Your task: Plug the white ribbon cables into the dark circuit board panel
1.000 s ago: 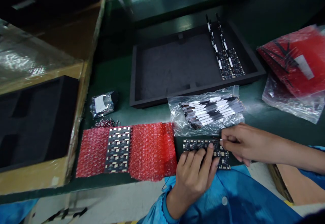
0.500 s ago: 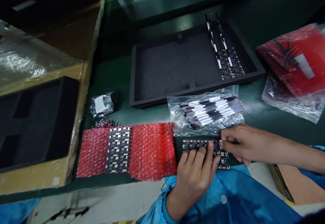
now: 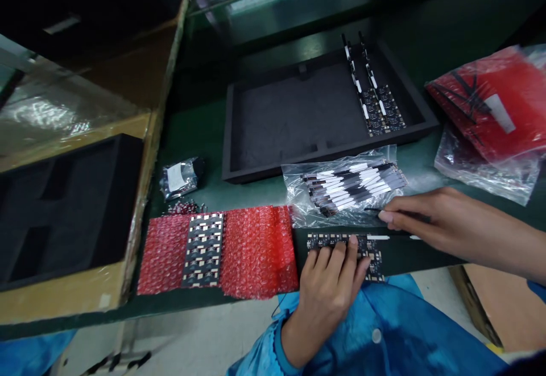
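My left hand (image 3: 330,285) lies flat with its fingers pressing on a black circuit board panel (image 3: 324,241) at the table's front edge. A thin strip with white ends (image 3: 379,237) lies along the panel's right end. My right hand (image 3: 430,217) hovers just above it, at the lower edge of a clear bag of black-and-white strips (image 3: 345,185). Its fingertips pinch a thin dark strip (image 3: 371,210) that points left.
A black foam tray (image 3: 256,171) behind the bag holds two boards with strips (image 3: 379,108) at its right end. Red bubble wrap (image 3: 256,251) carries another panel (image 3: 203,249). A small silver bag (image 3: 181,177), a cardboard box with foam (image 3: 63,211) and red bags (image 3: 490,103) surround them.
My right hand lifted off the panel's right end and moved up and right to the bag's edge, leaving a strip on the panel. My left hand stayed pressed on the panel.
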`<action>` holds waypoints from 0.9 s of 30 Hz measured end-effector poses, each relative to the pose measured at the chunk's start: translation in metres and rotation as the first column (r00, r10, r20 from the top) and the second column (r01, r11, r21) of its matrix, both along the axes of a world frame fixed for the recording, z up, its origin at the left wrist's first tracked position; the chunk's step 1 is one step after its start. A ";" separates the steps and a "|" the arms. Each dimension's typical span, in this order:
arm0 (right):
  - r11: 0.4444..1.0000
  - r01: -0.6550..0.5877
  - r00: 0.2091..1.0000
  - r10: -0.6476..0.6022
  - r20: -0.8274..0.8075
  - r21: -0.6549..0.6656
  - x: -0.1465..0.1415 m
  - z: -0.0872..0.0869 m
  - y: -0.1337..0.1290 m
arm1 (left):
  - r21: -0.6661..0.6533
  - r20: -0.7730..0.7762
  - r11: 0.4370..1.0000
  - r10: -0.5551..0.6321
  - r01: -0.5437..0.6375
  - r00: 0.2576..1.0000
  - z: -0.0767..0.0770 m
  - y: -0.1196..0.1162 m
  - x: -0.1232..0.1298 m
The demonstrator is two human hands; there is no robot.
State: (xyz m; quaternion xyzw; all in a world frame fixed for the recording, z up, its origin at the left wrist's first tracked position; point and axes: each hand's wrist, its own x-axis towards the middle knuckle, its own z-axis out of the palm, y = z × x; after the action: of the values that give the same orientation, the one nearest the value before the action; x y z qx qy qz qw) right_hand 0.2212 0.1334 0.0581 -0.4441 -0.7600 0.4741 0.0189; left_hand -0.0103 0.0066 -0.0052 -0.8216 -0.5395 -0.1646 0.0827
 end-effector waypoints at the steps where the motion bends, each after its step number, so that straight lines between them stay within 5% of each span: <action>1: 1.000 0.011 1.000 -0.011 0.011 0.019 0.003 0.002 0.001 | 0.004 0.003 1.000 0.005 -0.005 1.000 -0.001 -0.001 0.000; 13: 0.998 -0.032 0.990 0.025 -0.138 -0.045 -0.014 -0.003 -0.007 | -0.036 0.043 0.996 0.088 -0.086 0.995 0.001 -0.008 0.003; 20: 0.955 0.002 0.979 -0.062 -0.193 -0.298 -0.035 -0.009 -0.014 | -0.002 0.116 1.000 0.028 -0.028 0.993 0.006 -0.016 -0.010; 27: 0.914 -0.038 0.978 -0.050 -0.204 -0.404 -0.047 -0.027 -0.018 | 0.017 0.141 0.998 0.059 -0.062 0.988 0.002 -0.015 -0.015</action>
State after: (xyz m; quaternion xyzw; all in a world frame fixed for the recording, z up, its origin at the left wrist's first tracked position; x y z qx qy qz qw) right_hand 0.1738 0.1149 0.0315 -0.3880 -0.6374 0.6657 0.0080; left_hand -0.0255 -0.0084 -0.0028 -0.7902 -0.5670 -0.2254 0.0582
